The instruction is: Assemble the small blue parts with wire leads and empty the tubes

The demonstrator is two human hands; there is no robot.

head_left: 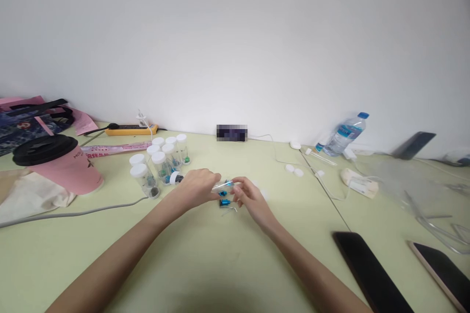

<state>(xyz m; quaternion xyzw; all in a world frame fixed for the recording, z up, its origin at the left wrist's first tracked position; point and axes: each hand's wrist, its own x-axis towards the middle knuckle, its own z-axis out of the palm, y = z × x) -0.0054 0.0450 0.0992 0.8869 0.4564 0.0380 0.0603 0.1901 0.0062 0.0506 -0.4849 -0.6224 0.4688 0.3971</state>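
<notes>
My left hand (198,187) is closed around a clear plastic vial (221,187), held tilted with its open end to the right. At that end, the fingertips of my right hand (254,201) pinch a small blue metal part (229,183); whether it sits inside the mouth is hard to tell. Just below, another blue metal part (225,202) lies on the table beside thin bent metal pins (229,211). A white-capped vial (176,178) lies tipped next to my left knuckles, partly hidden by them.
Several white-capped vials (159,159) with small parts inside stand at left, near a pink cup (79,168). Loose white caps (294,170) lie at right, before a leaning water bottle (345,134). A black phone (367,269) rests by my right forearm. Cables cross the table.
</notes>
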